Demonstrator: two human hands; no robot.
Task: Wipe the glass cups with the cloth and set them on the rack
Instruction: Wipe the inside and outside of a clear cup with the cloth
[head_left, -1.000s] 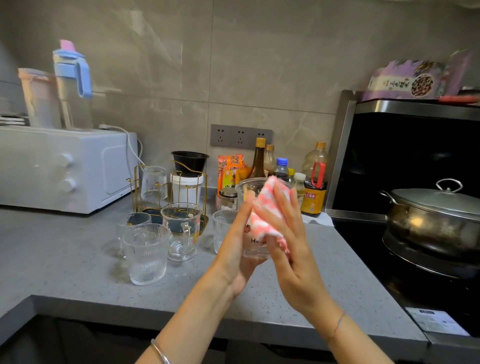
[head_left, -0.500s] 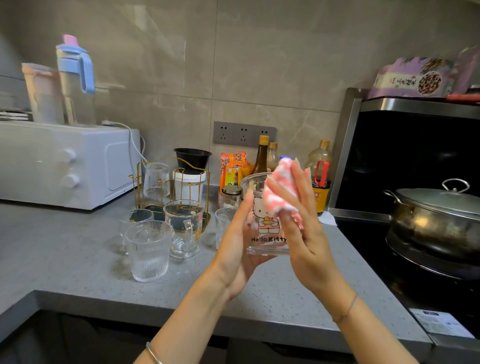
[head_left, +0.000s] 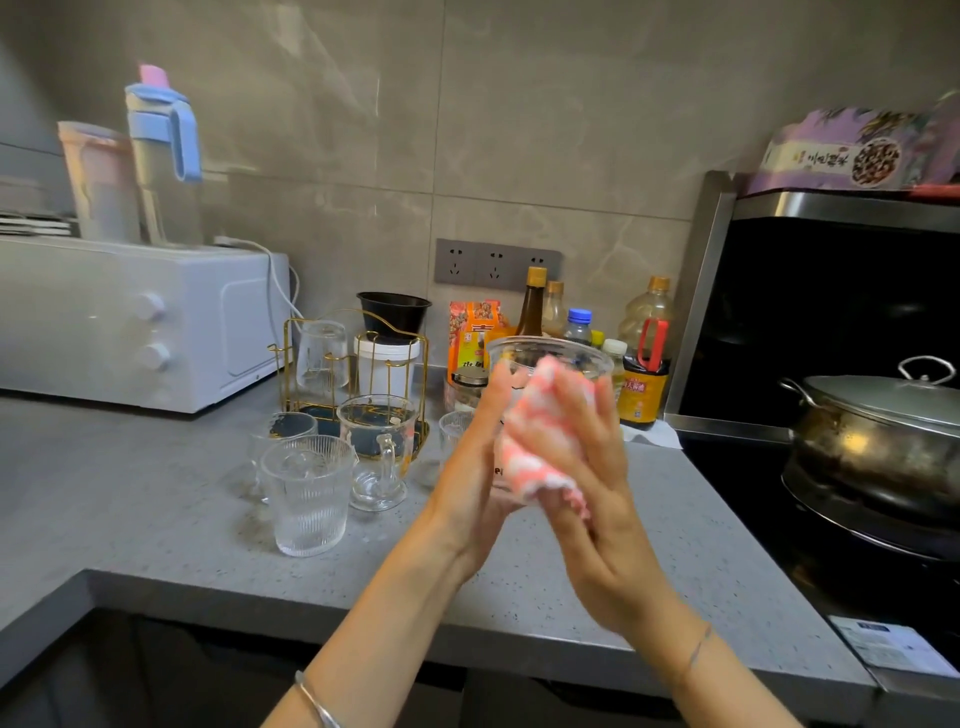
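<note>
Grey stone surface (head_left: 156, 509) runs from the white microwave (head_left: 130, 322) at left to the stove pot (head_left: 878, 441) at right, and its front edge passes under my forearms. My left hand (head_left: 475, 478) holds the glass cup (head_left: 545, 351) upright in free air above the surface, with the thumb along the near wall. My right hand (head_left: 587, 499) presses the pink checked cloth (head_left: 535, 447) on the cup's side, fingers nearly straight. Other cups (head_left: 306, 499) stand crowded before the gold rack (head_left: 291, 358), where one glass sits upside down.
</note>
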